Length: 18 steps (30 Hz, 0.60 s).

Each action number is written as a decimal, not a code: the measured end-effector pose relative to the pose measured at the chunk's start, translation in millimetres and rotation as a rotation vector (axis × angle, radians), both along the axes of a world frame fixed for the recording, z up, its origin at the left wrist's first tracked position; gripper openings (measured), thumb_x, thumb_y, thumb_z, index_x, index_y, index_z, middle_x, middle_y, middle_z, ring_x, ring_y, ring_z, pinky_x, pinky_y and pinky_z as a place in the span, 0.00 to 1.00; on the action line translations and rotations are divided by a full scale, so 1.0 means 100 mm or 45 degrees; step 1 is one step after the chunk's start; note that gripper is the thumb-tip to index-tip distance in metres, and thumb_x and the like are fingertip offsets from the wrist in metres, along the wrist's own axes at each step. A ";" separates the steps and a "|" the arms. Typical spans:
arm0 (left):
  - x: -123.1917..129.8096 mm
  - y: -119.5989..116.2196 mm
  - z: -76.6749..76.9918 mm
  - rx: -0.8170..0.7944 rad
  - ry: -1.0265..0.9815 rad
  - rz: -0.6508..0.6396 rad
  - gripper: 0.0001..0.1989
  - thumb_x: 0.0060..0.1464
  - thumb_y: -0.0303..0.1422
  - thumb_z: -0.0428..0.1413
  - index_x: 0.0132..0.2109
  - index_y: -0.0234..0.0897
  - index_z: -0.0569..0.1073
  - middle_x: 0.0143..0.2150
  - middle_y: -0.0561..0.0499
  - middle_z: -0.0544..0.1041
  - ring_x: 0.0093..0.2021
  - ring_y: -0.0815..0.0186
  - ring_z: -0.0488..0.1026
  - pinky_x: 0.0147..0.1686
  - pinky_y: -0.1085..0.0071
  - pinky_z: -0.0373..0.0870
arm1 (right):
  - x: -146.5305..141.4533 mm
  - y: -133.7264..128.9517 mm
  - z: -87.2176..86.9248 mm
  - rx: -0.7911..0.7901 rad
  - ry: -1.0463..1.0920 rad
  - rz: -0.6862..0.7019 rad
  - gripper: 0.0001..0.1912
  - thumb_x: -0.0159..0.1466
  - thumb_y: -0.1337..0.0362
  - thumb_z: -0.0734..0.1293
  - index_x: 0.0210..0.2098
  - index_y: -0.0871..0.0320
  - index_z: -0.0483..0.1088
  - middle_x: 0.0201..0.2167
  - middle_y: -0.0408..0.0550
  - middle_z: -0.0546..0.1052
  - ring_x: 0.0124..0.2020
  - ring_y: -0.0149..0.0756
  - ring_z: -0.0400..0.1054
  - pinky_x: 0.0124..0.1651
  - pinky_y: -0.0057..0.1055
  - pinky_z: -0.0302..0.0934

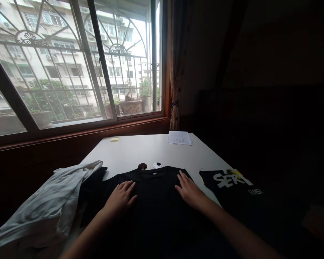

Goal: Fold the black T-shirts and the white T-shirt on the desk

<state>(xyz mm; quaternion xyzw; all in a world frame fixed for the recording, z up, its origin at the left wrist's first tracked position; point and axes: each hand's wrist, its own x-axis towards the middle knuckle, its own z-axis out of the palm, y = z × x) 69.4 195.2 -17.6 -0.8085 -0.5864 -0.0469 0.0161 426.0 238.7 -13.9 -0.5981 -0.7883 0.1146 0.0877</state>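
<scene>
A black T-shirt (153,201) lies spread over the near part of the white table (140,147), its neckline toward the far side. My left hand (122,196) rests flat on its left shoulder area, fingers stretched out. On the right shoulder area lies my right hand (189,192), also flat with fingers apart. Neither hand grips the cloth. The lower part of the shirt fades into shadow. To the right is a black garment with white lettering (230,181). A crumpled light grey garment (47,205) hangs over the table's left edge, partly on dark cloth.
Papers (179,138) lie at the table's far right corner, and a yellow pad (115,139) at the far left. Beyond the shirt's neckline are a white round object (158,165) and a brown round one (142,166). A barred window (70,64) and a curtain (176,72) stand behind.
</scene>
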 end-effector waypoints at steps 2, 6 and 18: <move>0.06 0.09 0.04 -0.035 0.002 0.004 0.34 0.67 0.52 0.43 0.70 0.37 0.60 0.73 0.43 0.56 0.71 0.50 0.55 0.68 0.50 0.52 | -0.12 0.14 -0.02 0.066 -0.047 -0.009 0.39 0.72 0.48 0.49 0.72 0.68 0.46 0.75 0.56 0.39 0.75 0.44 0.34 0.73 0.40 0.32; 0.20 0.32 -0.01 -0.090 -0.019 0.082 0.36 0.68 0.53 0.38 0.72 0.34 0.56 0.74 0.42 0.49 0.74 0.52 0.45 0.70 0.49 0.46 | -0.32 0.38 -0.03 0.022 -0.078 0.007 0.40 0.71 0.44 0.46 0.73 0.66 0.45 0.75 0.53 0.40 0.75 0.41 0.33 0.73 0.40 0.27; 0.28 0.67 -0.10 -0.060 -0.090 0.218 0.39 0.66 0.55 0.34 0.73 0.34 0.50 0.75 0.45 0.44 0.75 0.54 0.39 0.70 0.47 0.38 | -0.24 0.76 -0.10 -0.001 -0.124 0.015 0.41 0.71 0.42 0.44 0.74 0.63 0.42 0.75 0.49 0.42 0.75 0.41 0.31 0.73 0.42 0.24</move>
